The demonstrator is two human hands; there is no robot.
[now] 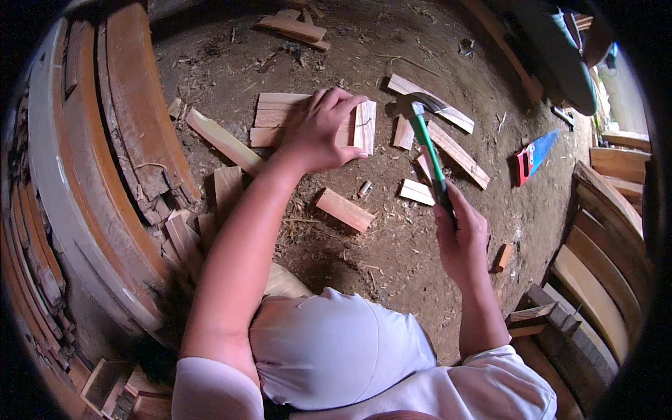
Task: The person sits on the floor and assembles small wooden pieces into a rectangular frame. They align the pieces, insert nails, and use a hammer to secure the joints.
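Right hand grips black-and-green metal claw hammer; left hand spread wide over pale slatted wooden panel, probably light, stiff, split-prone, best held by edges.

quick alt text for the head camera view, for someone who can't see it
A person's right hand grips a green-shafted claw hammer, while the left hand rests spread on a panel of wooden slats on a dirt floor. Loose wood pieces lie nearby, with a blue-bladed saw to the right and long boards at the left.
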